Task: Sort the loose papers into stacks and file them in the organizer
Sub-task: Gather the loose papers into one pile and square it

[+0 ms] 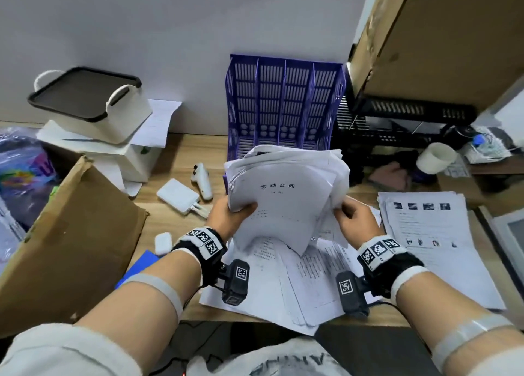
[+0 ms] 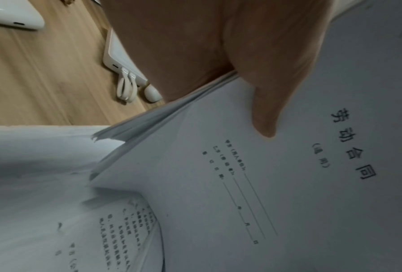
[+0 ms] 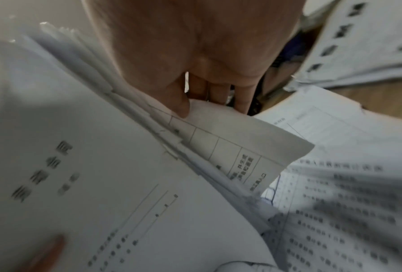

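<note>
A thick bundle of white papers [image 1: 283, 194] with a printed title page on top is lifted above the desk, in front of the purple slotted organizer [image 1: 285, 103]. My left hand [image 1: 229, 214] grips the bundle's left edge [image 2: 288, 184], thumb on the title page. My right hand [image 1: 354, 214] pinches the right edge, thumb and fingers closed on a sheet with a printed table [image 3: 230, 139]. More loose papers [image 1: 300, 285] lie on the desk below. A separate stack with small photos [image 1: 433, 234] rests at the right.
A brown cardboard box [image 1: 65, 239] stands at the left, a white basket with a black lid [image 1: 93, 100] behind it. A white power bank [image 1: 178, 195] and a white handheld device [image 1: 202, 181] lie left of the papers. Black trays [image 1: 402, 126] and a white cup [image 1: 436, 157] sit at the right.
</note>
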The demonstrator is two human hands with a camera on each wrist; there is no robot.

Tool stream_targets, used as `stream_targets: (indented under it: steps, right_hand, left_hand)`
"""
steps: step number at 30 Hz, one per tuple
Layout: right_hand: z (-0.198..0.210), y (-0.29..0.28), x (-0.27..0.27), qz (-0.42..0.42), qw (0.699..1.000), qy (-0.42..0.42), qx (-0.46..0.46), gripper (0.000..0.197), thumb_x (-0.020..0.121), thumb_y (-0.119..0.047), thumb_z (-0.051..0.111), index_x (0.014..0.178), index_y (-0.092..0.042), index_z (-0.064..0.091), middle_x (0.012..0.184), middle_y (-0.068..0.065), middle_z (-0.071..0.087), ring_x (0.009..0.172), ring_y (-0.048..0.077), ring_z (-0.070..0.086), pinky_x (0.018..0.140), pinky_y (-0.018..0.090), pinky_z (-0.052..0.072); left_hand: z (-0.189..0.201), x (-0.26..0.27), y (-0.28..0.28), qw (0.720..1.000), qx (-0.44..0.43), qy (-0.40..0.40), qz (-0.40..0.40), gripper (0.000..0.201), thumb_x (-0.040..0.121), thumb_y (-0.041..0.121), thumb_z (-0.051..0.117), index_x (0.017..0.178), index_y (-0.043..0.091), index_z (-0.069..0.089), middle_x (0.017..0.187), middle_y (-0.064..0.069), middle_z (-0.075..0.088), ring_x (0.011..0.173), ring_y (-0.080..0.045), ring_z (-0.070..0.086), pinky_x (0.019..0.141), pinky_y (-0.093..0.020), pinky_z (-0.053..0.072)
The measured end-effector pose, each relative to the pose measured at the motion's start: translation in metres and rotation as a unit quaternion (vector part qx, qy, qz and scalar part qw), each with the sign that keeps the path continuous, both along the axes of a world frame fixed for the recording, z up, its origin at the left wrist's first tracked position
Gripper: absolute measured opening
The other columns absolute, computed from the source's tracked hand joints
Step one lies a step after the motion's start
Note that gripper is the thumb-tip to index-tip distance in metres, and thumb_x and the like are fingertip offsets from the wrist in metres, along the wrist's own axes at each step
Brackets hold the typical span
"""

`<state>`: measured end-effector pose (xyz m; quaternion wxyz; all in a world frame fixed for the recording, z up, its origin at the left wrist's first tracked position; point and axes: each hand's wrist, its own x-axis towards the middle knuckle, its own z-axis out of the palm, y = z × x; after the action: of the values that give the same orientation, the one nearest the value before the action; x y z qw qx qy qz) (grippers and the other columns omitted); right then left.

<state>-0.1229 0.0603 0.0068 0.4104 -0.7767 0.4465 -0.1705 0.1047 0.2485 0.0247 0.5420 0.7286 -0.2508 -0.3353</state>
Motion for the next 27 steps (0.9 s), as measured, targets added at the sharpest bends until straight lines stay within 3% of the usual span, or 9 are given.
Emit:
stream_targets:
  steps: [7,9,11,13,14,16,18,23,27]
  right_hand:
    - [0.002,0.005,0.009,-0.033,0.996,0.081,0.029,0.012,0.089,-0.009,0.05,0.083,-0.002,0.058,0.08,0.02,0.063,0.079,0.037,0.059,0.063,0.033,0.043]
    - [0.01,0.006,0.013,-0.045,0.994,0.095,0.034,0.005,0.084,-0.004,0.05,0.088,-0.006,0.054,0.083,0.014,0.06,0.08,0.031,0.057,0.062,0.028,0.039]
    - [0.017,0.007,0.017,-0.032,0.997,0.007,0.075,0.035,0.08,0.003,0.055,0.113,-0.008,0.048,0.101,0.008,0.059,0.092,0.022,0.058,0.071,0.02,0.046]
    - [0.021,0.005,0.021,-0.003,0.992,-0.079,0.102,0.064,0.073,0.004,0.06,0.131,-0.005,0.037,0.113,0.004,0.058,0.103,0.015,0.057,0.072,0.003,0.046]
    - [0.022,0.003,0.022,0.009,0.989,-0.096,0.11,0.069,0.067,0.001,0.06,0.133,-0.004,0.039,0.115,0.006,0.06,0.107,0.018,0.059,0.077,0.006,0.049]
    - [0.026,-0.002,0.026,-0.01,0.979,-0.142,0.148,0.059,0.062,0.001,0.057,0.12,-0.008,0.053,0.111,0.011,0.065,0.106,0.025,0.062,0.088,0.032,0.054]
    - [0.035,-0.003,0.03,-0.067,0.957,-0.195,0.205,0.036,0.07,0.014,0.057,0.096,-0.011,0.062,0.096,0.012,0.066,0.095,0.027,0.062,0.088,0.043,0.052]
    - [0.022,-0.006,0.023,-0.105,0.953,-0.15,0.241,0.035,0.073,0.02,0.051,0.082,-0.01,0.065,0.085,0.011,0.066,0.088,0.025,0.058,0.083,0.039,0.047]
    - [0.017,0.009,0.018,-0.078,0.948,-0.17,0.258,0.034,0.075,0.01,0.051,0.084,-0.018,0.068,0.06,-0.011,0.068,0.054,0.006,0.057,0.053,0.02,0.046]
  left_hand:
    - [0.002,0.001,0.001,1.0,-0.004,-0.017,0.001,0.018,0.074,0.024,0.084,0.088,0.031,0.074,0.104,-0.01,0.076,0.101,-0.033,0.071,0.091,-0.055,0.056]
    - [0.005,0.002,0.002,1.0,-0.014,-0.012,-0.005,0.023,0.08,0.01,0.081,0.085,0.03,0.072,0.099,-0.007,0.076,0.09,-0.02,0.072,0.089,-0.048,0.058]
    - [0.009,0.001,0.002,0.999,-0.032,0.014,-0.021,0.028,0.082,0.002,0.077,0.093,0.027,0.069,0.097,-0.003,0.074,0.081,-0.005,0.069,0.083,-0.037,0.058]
    - [0.009,-0.001,0.003,0.997,-0.05,0.056,-0.025,0.03,0.083,-0.001,0.075,0.105,0.018,0.069,0.103,-0.006,0.074,0.089,-0.009,0.071,0.083,-0.032,0.06]
    - [0.009,-0.001,0.003,0.996,-0.05,0.073,-0.021,0.03,0.083,0.0,0.076,0.109,0.013,0.069,0.107,-0.009,0.074,0.096,-0.016,0.072,0.088,-0.035,0.06]
    - [0.009,-0.001,0.001,0.99,-0.067,0.121,-0.019,0.038,0.083,0.002,0.076,0.119,0.004,0.066,0.117,-0.016,0.073,0.111,-0.031,0.069,0.099,-0.048,0.055]
    - [0.007,0.002,-0.003,0.977,-0.115,0.181,-0.025,0.047,0.083,-0.002,0.074,0.128,0.0,0.06,0.126,-0.02,0.067,0.12,-0.038,0.063,0.103,-0.051,0.05]
    - [-0.002,0.005,-0.008,0.995,-0.058,0.071,-0.045,0.048,0.076,0.007,0.083,0.121,0.01,0.067,0.121,-0.012,0.072,0.111,-0.024,0.068,0.101,-0.048,0.053]
    - [-0.009,0.0,-0.012,0.994,-0.065,-0.032,-0.079,0.031,0.082,0.013,0.079,0.113,0.017,0.072,0.117,-0.006,0.074,0.109,-0.02,0.07,0.1,-0.04,0.053]
